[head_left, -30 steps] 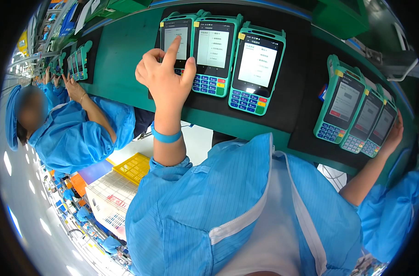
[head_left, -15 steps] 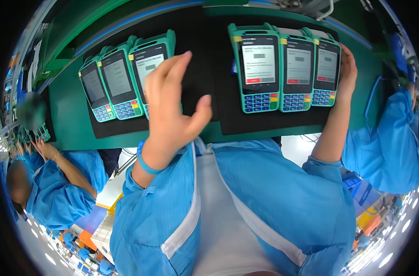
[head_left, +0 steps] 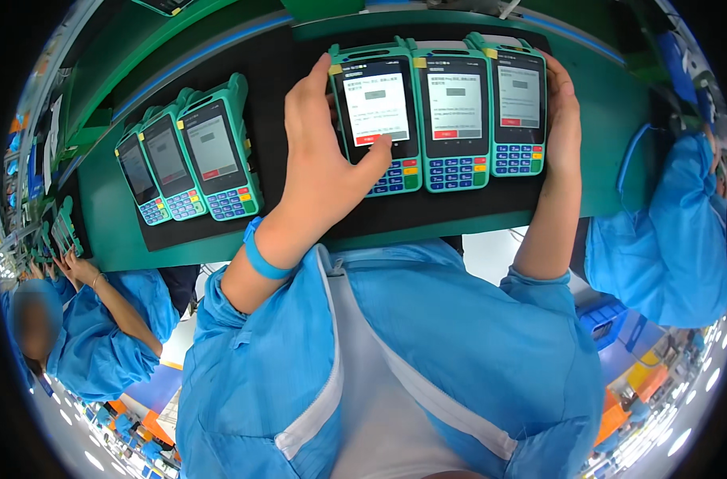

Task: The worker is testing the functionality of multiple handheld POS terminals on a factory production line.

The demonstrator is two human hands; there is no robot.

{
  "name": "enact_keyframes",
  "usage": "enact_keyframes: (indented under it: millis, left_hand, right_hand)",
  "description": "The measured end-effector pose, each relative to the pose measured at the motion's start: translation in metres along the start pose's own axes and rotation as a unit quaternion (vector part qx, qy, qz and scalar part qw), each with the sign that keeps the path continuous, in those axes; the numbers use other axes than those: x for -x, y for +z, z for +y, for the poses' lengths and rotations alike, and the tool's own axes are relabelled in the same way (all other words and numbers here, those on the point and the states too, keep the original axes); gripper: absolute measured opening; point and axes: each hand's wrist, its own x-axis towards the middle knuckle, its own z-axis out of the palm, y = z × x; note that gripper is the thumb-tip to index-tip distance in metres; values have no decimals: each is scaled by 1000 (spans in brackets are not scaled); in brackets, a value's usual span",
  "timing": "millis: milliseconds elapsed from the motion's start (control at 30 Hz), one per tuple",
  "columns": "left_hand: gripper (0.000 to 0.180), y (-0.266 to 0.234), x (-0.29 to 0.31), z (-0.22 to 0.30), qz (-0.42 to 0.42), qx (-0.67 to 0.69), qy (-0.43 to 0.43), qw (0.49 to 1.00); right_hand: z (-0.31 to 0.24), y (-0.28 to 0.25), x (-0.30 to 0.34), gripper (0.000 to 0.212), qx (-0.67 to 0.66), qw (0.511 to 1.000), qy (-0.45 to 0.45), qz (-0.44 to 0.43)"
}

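Left hand [head_left: 320,148] sits at the left terminal [head_left: 375,96]: fingers along its left side and up by the top corner, thumb reaching across to the lower edge of the lit screen, near the red on-screen button [head_left: 367,139]. Thumb and fingers spread wide apart; can't tell if the thumb is pressing or just over the glass. Right hand [head_left: 565,128] is cupped along the right side of the right terminal [head_left: 517,100]; thumb not clear, so can't tell if it's clamped or only resting. Middle terminal [head_left: 453,104] stands between those two, all three in a close row, keypads toward the person, on the black mat [head_left: 459,207]. Step in hand reads as touching the left screen's lower edge while the row is bracketed from both ends. Next move, if a press, calls for a precise thumb and a steady row; if a shift, even side pressure. Farther left, a second trio of terminals [head_left: 167,152] lies on dark matting, screens dimmer, untouched. Beyond that, a co-worker in blue [head_left: 100,343]; on the right, another blue sleeve [head_left: 647,239].
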Motion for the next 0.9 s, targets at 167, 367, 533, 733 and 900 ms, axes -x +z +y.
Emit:
enact_keyframes:
  millis: [167, 367, 533, 733, 900]
  left_hand:
    - [88, 4, 0, 1, -3, -32, -16, 999]
    - [90, 6, 1, 2, -16, -21, -24, 999]
    - [88, 6, 0, 3, -12, -36, -21, 999]
    - [88, 9, -2, 5, -5, -35, -28, 999]
    - [88, 9, -2, 7, -10, -42, -24, 999]
  right_hand:
    - [-3, -3, 4, 59, 42, 999, 3, -27]
    - [-16, 1, 10, 64, 87, 996, -28, -5]
    - [-38, 12, 30, 83, 196, 980, -26, -32]
    - [-49, 27, 45, 97, 279, 958, -51, -33]
    - [-43, 30, 49, 99, 432, 897, -94, -13]
